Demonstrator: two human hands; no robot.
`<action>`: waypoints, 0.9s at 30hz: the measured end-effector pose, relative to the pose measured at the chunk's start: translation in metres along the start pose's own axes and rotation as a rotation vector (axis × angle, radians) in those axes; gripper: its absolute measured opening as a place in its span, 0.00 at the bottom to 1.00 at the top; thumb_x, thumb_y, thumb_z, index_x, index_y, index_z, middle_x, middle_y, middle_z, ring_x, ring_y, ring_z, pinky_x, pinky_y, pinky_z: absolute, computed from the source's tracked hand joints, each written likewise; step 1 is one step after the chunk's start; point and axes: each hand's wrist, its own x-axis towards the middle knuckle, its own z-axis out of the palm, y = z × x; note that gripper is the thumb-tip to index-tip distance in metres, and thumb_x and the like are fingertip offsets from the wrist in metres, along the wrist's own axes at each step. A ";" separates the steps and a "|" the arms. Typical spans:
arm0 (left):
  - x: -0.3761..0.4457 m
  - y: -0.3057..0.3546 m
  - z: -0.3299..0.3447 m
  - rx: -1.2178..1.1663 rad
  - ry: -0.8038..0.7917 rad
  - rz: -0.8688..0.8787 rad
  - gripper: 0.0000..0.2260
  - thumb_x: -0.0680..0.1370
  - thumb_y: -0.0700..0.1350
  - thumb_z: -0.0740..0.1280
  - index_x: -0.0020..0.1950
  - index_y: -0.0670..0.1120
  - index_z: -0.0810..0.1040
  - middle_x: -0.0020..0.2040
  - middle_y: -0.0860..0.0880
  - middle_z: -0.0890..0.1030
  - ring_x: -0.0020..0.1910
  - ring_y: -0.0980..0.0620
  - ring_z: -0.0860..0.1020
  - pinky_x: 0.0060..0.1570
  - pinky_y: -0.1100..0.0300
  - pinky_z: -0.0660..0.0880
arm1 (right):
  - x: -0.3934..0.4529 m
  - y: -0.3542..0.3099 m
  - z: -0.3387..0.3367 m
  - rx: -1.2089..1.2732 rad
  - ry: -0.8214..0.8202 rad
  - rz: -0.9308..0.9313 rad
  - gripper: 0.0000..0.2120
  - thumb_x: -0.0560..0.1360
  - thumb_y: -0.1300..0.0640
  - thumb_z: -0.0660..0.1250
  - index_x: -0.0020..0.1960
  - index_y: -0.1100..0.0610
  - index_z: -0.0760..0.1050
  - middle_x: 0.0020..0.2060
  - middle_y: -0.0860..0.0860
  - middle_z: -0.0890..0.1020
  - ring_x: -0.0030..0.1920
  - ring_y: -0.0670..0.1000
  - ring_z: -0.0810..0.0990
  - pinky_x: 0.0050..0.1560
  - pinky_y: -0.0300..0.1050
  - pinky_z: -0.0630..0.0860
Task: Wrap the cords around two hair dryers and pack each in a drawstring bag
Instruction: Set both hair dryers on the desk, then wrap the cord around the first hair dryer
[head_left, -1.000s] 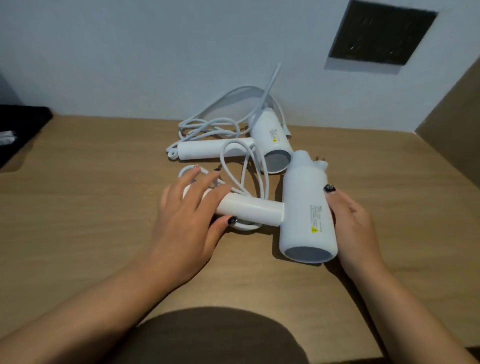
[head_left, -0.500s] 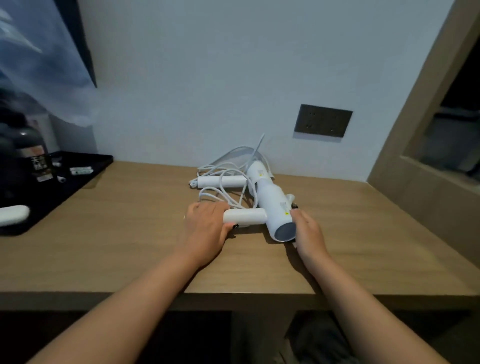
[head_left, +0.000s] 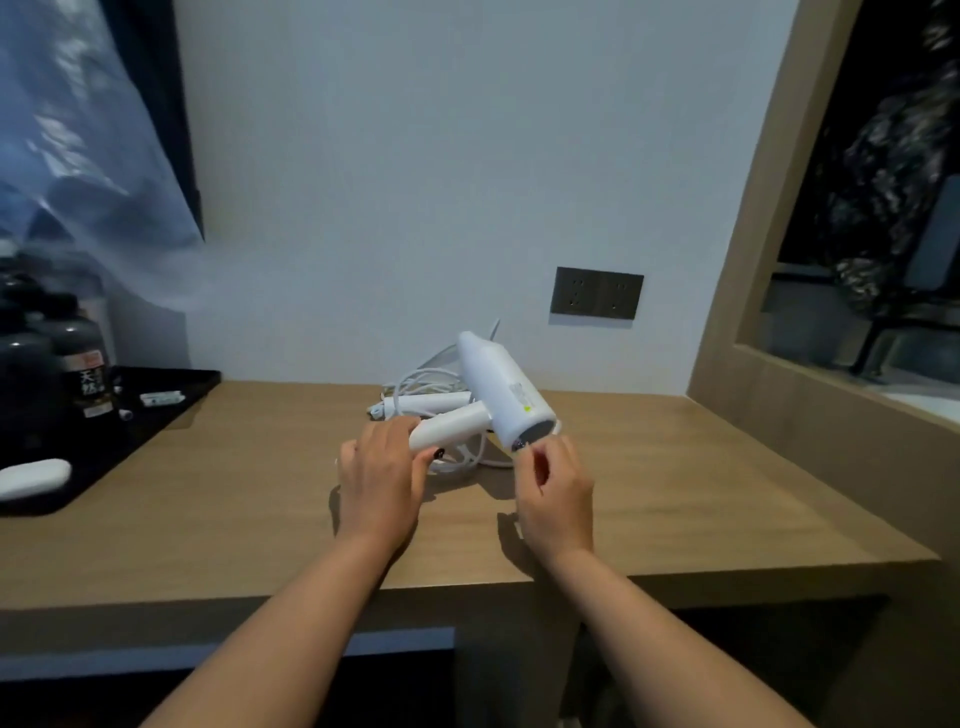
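White and smooth, the near hair dryer (head_left: 501, 392) is tilted up off the wooden tabletop (head_left: 675, 483), its barrel slanting from a narrow rear end near the wall down to a grey open end by the right hand (head_left: 556, 491). The left hand (head_left: 379, 475) has its grip curled round the end of the handle; the right hand's fingers are bent with the fingertips at the barrel's rim, though whether they pinch it I cannot tell. Behind lies a second hair dryer (head_left: 426, 402), mostly hidden by the first, with loose white cords (head_left: 423, 379) tangled around it. A dark wall socket (head_left: 597, 292) sits above. Far left, a black tray (head_left: 104, 447) carries dark bottles (head_left: 85, 369) and a white oval object (head_left: 32, 478).
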 end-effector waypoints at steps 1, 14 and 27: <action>0.000 0.000 -0.001 -0.015 0.006 -0.022 0.13 0.73 0.43 0.73 0.56 0.46 0.77 0.48 0.48 0.80 0.47 0.44 0.76 0.44 0.55 0.63 | -0.001 -0.001 0.001 -0.001 -0.044 -0.084 0.11 0.76 0.53 0.59 0.38 0.57 0.70 0.37 0.49 0.71 0.36 0.46 0.67 0.37 0.35 0.65; 0.009 -0.007 0.002 -0.106 0.020 -0.205 0.14 0.76 0.44 0.70 0.61 0.45 0.76 0.54 0.47 0.79 0.52 0.47 0.74 0.50 0.55 0.64 | 0.014 -0.008 0.045 0.004 -0.281 -0.150 0.23 0.78 0.47 0.53 0.64 0.59 0.74 0.59 0.54 0.78 0.57 0.46 0.73 0.53 0.30 0.69; 0.019 -0.012 0.029 -0.275 -0.101 0.079 0.19 0.75 0.56 0.64 0.58 0.44 0.77 0.52 0.49 0.80 0.51 0.48 0.76 0.50 0.53 0.73 | 0.045 -0.014 0.061 0.798 -0.083 0.540 0.04 0.76 0.60 0.70 0.49 0.58 0.81 0.46 0.52 0.85 0.50 0.50 0.82 0.57 0.51 0.77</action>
